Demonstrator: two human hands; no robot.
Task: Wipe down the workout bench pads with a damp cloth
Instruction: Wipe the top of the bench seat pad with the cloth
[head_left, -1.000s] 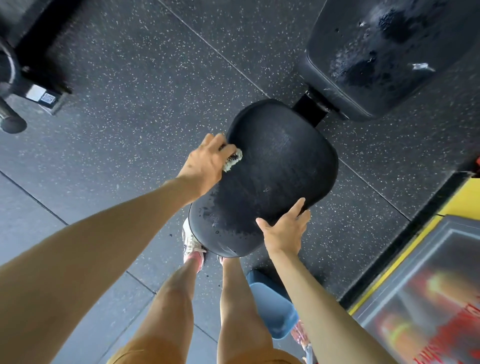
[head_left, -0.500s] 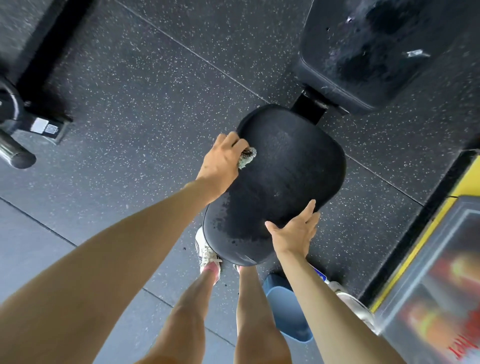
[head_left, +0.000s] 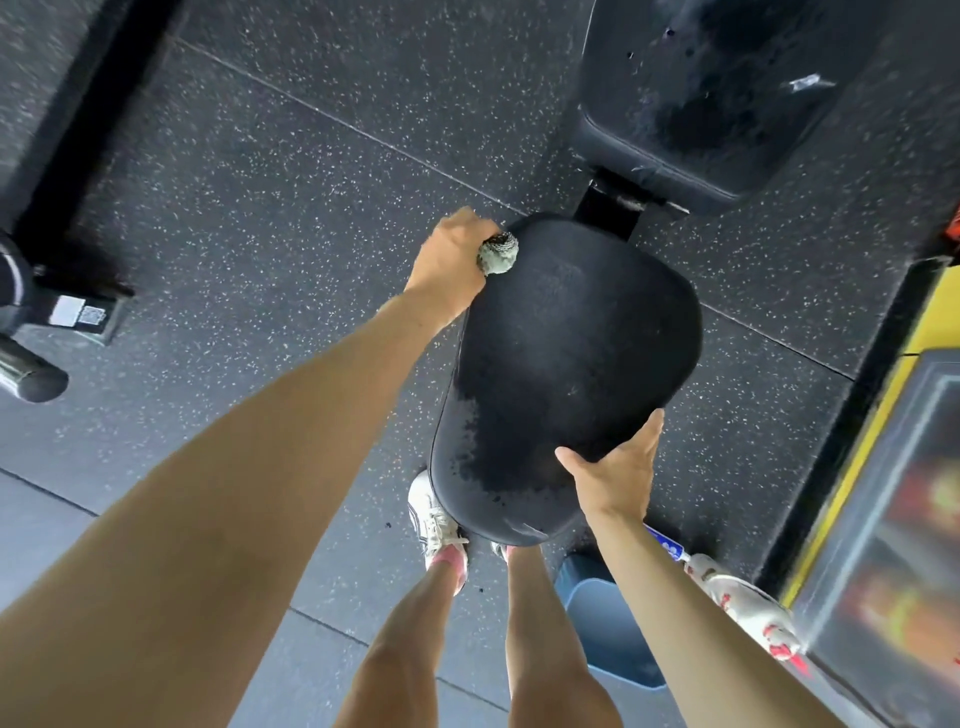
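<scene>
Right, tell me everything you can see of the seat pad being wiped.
The seat pad is a black, rounded cushion, seemingly vinyl, with a raised rim. Most of its top looks dark and damp; a duller, speckled patch lies along the near left edge. A black bracket joins its far end to the bench. The left hand presses a balled grey-green cloth onto its far left corner; the right hand rests on its near right edge.

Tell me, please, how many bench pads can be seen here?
2. The seat pad is in the middle; the back pad is at the top right, cut off by the frame edge. More may be out of view.
</scene>
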